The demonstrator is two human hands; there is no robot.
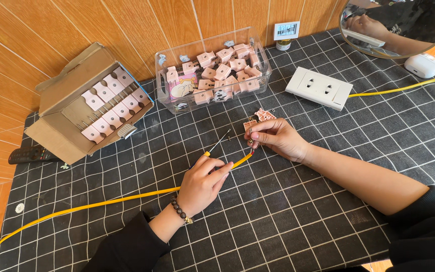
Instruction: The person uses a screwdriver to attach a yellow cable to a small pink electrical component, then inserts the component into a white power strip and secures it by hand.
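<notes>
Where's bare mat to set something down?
Bare mat lies between the two forearms, and right of the white socket plate. It is crowded near the cardboard box, clear bin and both hands, left hand, right hand.

A yellow cable passes under the left hand's fingers; its tip by the right fingertips looks red. Beyond them, pink plug parts lie on the black, white-gridded mat.

A black mat with a white grid covers the surface. On it lie a cardboard box, a clear plastic tub, a white socket strip, a yellow cable and a remote control
</notes>
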